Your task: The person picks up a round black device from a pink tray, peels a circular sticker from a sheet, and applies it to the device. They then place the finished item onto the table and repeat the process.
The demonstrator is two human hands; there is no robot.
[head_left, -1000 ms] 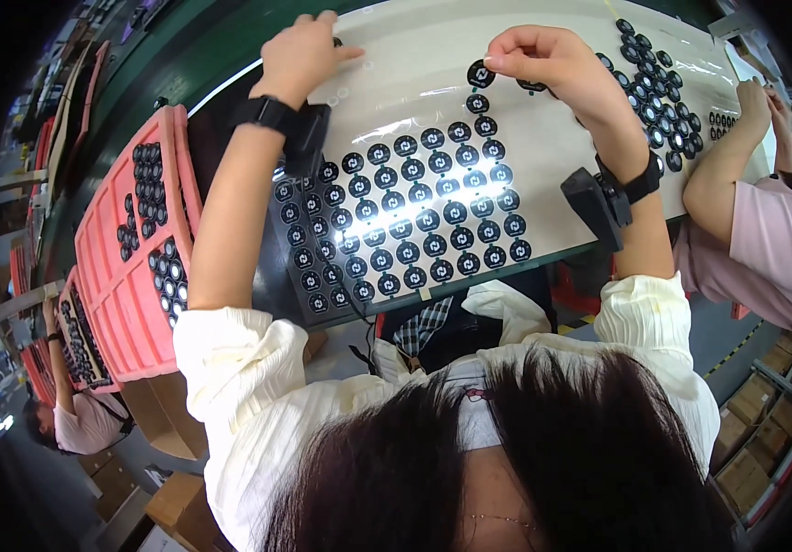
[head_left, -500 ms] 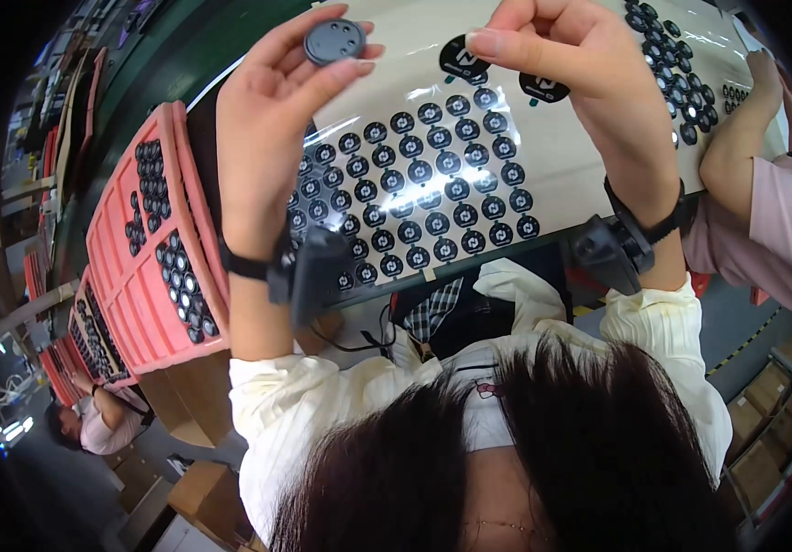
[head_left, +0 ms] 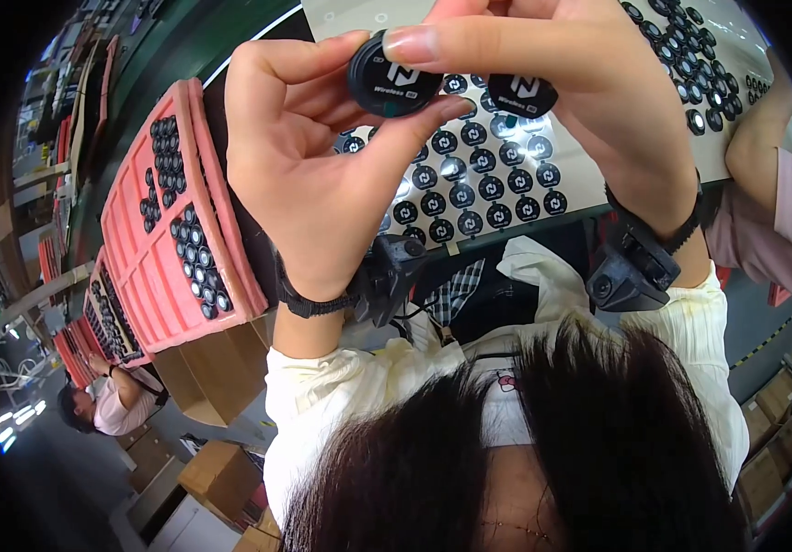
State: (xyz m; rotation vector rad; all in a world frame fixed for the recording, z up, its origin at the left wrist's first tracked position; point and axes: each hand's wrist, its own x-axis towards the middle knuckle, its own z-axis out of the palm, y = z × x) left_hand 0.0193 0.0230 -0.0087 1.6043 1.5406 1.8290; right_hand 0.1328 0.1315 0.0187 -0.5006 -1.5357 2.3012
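Note:
My left hand (head_left: 313,175) grips a round dark disc (head_left: 355,81) by its rim, thumb below and fingers above. A round black sticker (head_left: 398,90) with white print and a small green tab lies over the disc's face. Pressing on the sticker's top edge is the thumb of my right hand (head_left: 598,74), with its fingers behind. A second black sticker (head_left: 523,96) shows under my right hand; its upper part is hidden, and it seems held by the fingers. Below both hands, rows of similar stickers (head_left: 491,188) lie on a shiny sheet on the table.
On the left stands a pink tray (head_left: 138,276) with several round dark discs in its compartments. More discs (head_left: 690,69) cluster on the table's right, beside a co-worker's arm (head_left: 764,133). Cardboard boxes (head_left: 221,474) stand lower left. Another person (head_left: 120,405) is farther left.
My hands have come together: the left moved right and turned the disc, and the right moved left and laid its sticker against the disc. The view has shifted slightly.

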